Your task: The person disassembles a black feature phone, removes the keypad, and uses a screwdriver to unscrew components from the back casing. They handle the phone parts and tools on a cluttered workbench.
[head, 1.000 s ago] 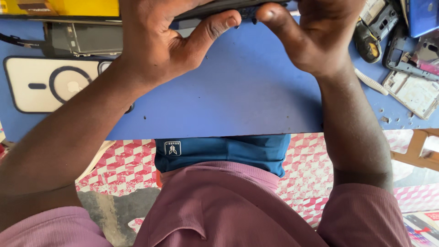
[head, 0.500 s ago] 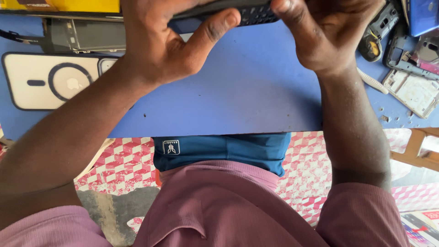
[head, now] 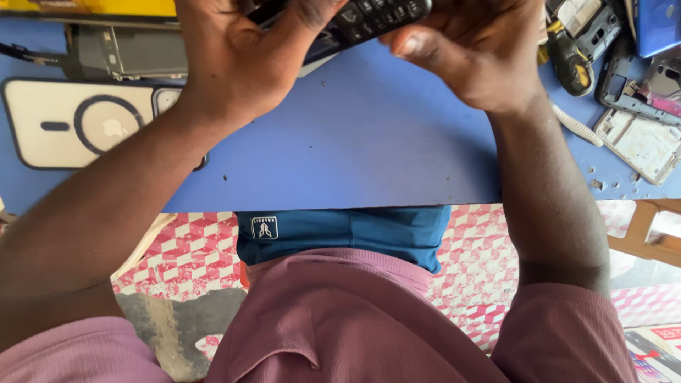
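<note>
Two bare hands clamp one dark keypad phone (head: 369, 18) at the top edge of the view, above the blue work mat (head: 355, 156). L hand (head: 241, 64) wraps the phone's lower-left end, thumb laid up over the keypad face; R hand (head: 475, 53) closes on the other end w/ fingers curled over it, thumbnail facing the camera. Hands sit close together, only the keypad stretch showing between them. Phone's long axis runs roughly left-right, tilted so the R-hand end sits higher; keys face up toward the camera (which end is the top of the phone can't be told, both ends are covered).

Just beyond the L hand lies a stripped grey phone frame (head: 131, 51); further out on that side, a white phone case w/ a ring mark (head: 71, 124). Beyond the R hand: a yellow-and-black tool (head: 567, 60), a white curved piece (head: 576, 126) near the wrist, an opened phone body (head: 638, 142) and more phone parts further out. Below the mat edge: blue waistband (head: 340, 230), pink shirt (head: 355, 319), red-and-white patterned floor (head: 198, 252).
</note>
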